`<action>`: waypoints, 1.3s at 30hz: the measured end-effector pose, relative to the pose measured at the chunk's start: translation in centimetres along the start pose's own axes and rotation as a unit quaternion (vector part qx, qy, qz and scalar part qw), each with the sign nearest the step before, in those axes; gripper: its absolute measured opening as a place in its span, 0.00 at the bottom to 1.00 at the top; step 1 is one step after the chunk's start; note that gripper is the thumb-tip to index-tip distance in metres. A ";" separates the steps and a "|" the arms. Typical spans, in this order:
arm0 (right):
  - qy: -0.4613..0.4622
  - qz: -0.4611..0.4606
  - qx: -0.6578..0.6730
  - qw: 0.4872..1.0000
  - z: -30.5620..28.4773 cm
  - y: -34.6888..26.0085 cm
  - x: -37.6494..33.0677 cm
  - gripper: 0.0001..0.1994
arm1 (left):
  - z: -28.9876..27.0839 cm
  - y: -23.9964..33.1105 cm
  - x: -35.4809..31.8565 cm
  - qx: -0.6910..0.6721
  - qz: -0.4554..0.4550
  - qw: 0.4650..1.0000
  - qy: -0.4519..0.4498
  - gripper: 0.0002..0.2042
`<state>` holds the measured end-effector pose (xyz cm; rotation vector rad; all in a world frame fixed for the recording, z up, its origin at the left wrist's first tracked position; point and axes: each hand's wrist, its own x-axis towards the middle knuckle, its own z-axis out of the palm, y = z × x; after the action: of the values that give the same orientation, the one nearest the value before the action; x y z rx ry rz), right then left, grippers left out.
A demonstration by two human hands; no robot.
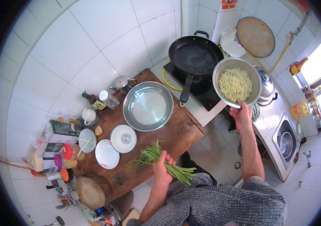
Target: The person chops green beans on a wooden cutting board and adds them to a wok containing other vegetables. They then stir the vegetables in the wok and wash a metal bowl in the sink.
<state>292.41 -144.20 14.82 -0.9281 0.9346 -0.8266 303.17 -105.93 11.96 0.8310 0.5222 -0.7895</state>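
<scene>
Head view: a brown wooden table (175,132) is standing in the middle, and a black frying pan (196,54) is sitting on the dark cooktop (210,96) past its far end. A wide steel basin (148,107) is resting on the table.

Next in size, a steel bowl (256,83) is hanging in the air beside the frying pan. The right hand (242,115) is pinching its near rim. Pale bean sprouts (235,83) are lying inside, probably soft and easy to snap. The smooth bowl may be feeling slippery, so two sides of the rim would be steadier for holding.

Smaller still, a bunch of green beans (177,173) is crossing the table's near edge. The left hand (162,169) is wrapping its fingers around the middle, likely the best spot, since the beans are looking light and bendy.

The bowl is hiding some right-hand fingers, the sprouts are covering the bowl's bottom, and the left palm is facing out of sight.
</scene>
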 end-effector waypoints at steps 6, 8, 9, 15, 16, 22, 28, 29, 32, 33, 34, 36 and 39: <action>-0.009 -0.070 -0.116 0.991 7.1 -3.3 10.1 0.18 | 0.6 0.3 0.0 0.004 0.001 1.000 0.000 0.05; -0.013 -0.090 -0.212 0.973 9.6 -3.3 12.5 0.18 | 1.0 0.5 -0.2 0.005 0.006 1.000 0.006 0.05; -0.015 -0.106 -0.280 0.954 10.7 -3.1 13.5 0.19 | 1.2 0.6 -0.3 0.009 0.011 1.000 0.010 0.05; 0.066 -0.341 -0.548 0.760 15.0 -3.0 17.3 0.32 | 3.3 0.8 -0.8 0.019 0.017 1.000 -0.018 0.05; 0.061 -0.356 -0.559 0.746 15.4 -3.4 17.8 0.32 | 3.7 0.8 -0.9 0.020 0.019 0.999 -0.032 0.05; 0.064 -0.450 -0.582 0.674 16.6 -5.4 19.0 0.33 | 5.9 0.5 -0.9 0.047 0.001 0.997 -0.065 0.04; 0.039 -0.467 -0.597 0.651 15.2 -5.6 19.3 0.34 | 6.7 0.5 -1.1 0.083 -0.015 0.994 -0.075 0.04; 0.033 -0.465 -0.586 0.663 14.9 -5.3 19.2 0.34 | 6.7 0.5 -1.2 0.091 -0.017 0.993 -0.068 0.04; 0.045 -0.495 -0.572 0.652 13.7 -4.7 18.7 0.31 | 7.0 0.5 -1.1 0.089 -0.027 0.993 -0.075 0.04; 0.055 -0.484 -0.559 0.671 13.6 -4.8 18.7 0.31 | 7.0 0.5 -1.0 0.089 -0.024 0.992 -0.083 0.04; 0.064 -0.469 -0.547 0.690 13.3 -4.6 18.2 0.30 | 6.9 0.5 -1.1 0.093 -0.022 0.992 -0.078 0.04; 0.096 -0.455 -0.514 0.721 12.6 -3.9 17.0 0.25 | 6.7 0.5 -1.0 0.096 -0.027 0.992 -0.076 0.04; 0.046 -0.247 -0.337 0.907 11.3 -3.8 14.7 0.22 | 6.3 0.6 -0.9 0.091 -0.034 0.992 -0.083 0.04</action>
<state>307.43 -155.44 17.30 -1.7935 1.1106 -0.9930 303.75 -110.42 16.51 0.9105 0.3346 -0.9700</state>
